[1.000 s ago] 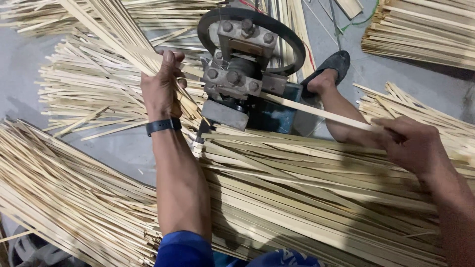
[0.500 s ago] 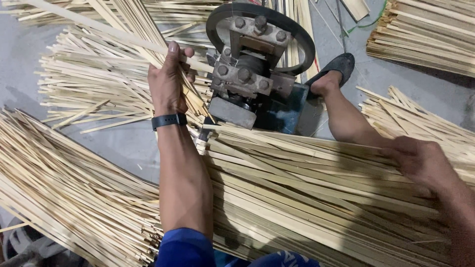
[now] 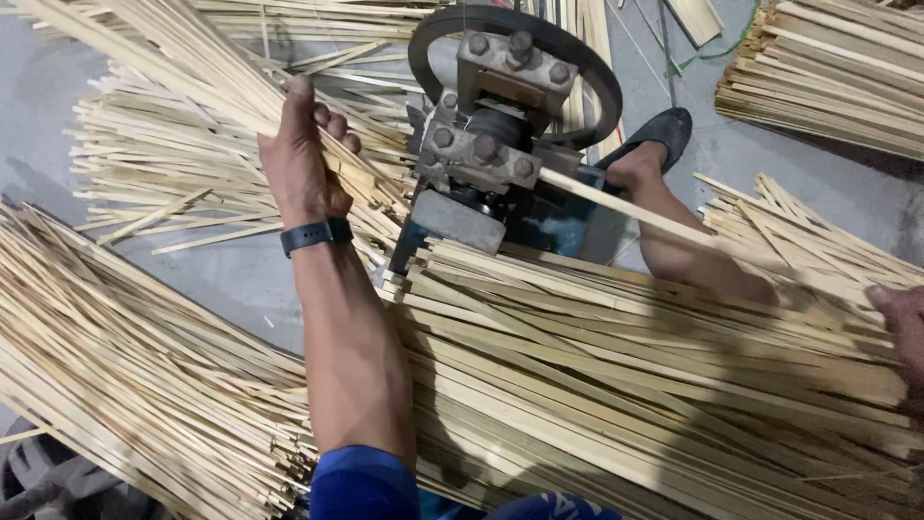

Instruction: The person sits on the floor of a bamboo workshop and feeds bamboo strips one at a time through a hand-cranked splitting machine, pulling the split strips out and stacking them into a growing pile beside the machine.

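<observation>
Your left hand (image 3: 298, 159) is bare, with no glove and no ring that shows. Just below that grip, a dark band with a flat dark face (image 3: 318, 235) wraps your wrist snugly. Your forearm is uncovered down to a bright blue sleeve (image 3: 364, 481), which ends near the elbow in a smooth hem. Your right hand (image 3: 903, 323) is bare too and only partly in view at the edge. Your bare leg (image 3: 688, 252) ends in a black slip-on shoe (image 3: 664, 133) with a rounded toe.
</observation>
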